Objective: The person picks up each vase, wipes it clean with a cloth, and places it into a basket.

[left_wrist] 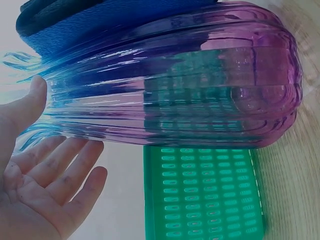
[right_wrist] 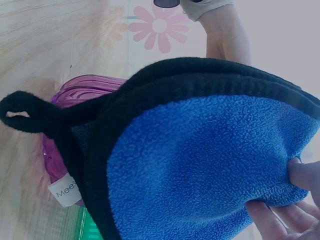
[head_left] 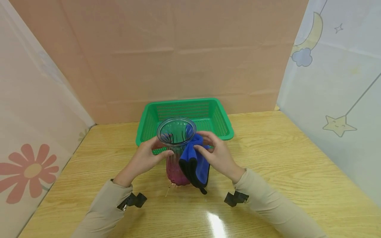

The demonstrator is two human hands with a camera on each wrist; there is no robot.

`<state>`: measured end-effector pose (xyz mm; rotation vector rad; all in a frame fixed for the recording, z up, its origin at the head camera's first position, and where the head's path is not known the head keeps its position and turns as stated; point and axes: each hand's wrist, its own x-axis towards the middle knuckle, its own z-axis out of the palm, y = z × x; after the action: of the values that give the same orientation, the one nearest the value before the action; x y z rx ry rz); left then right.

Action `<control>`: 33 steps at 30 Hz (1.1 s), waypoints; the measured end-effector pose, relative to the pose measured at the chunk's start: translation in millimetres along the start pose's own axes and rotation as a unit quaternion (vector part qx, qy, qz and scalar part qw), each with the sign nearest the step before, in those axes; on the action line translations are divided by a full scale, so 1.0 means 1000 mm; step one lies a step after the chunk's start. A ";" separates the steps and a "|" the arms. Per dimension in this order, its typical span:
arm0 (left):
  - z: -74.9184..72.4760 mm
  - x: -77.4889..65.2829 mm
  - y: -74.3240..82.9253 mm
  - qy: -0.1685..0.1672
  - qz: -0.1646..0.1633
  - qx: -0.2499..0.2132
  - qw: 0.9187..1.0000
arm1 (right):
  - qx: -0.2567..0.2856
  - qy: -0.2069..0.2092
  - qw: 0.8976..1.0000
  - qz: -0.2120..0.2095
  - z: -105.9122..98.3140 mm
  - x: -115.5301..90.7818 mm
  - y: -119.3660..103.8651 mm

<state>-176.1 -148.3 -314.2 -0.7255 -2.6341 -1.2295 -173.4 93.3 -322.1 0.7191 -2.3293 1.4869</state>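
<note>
A ribbed glass vase (head_left: 175,165), bluish at its flared rim and pink toward the base, stands upright at the middle of the table. My left hand (head_left: 148,155) holds it just under the rim, thumb in front and fingers behind, as the left wrist view of the vase (left_wrist: 200,90) shows. On the other side my right hand (head_left: 218,153) pinches a blue cloth (head_left: 202,165) with black edging against the vase's neck. The cloth hangs down over the vase's right side. In the right wrist view the cloth (right_wrist: 200,155) shows a hanging loop and a white label, and covers most of the vase.
Directly behind the vase sits a green perforated plastic basket (head_left: 224,120), partly hidden by the vase and hands. It stands on the wood-grain table (head_left: 262,138), close to the tan back wall (head_left: 193,66). Patterned side walls (head_left: 336,92) rise left and right.
</note>
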 end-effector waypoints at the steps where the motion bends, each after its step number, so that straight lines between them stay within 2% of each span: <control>1: 0.000 0.000 0.000 -0.001 -0.001 0.001 1.000 | -0.001 -0.002 1.000 0.002 0.000 -0.001 0.000; 33: 0.000 -0.001 -0.001 -0.002 -0.010 -0.002 1.000 | -0.075 -0.052 0.996 -0.008 0.001 -0.011 0.019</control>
<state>-175.4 -148.8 -315.1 -0.7058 -2.6496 -1.2407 -174.5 101.1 -342.1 0.7918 -2.4741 1.2803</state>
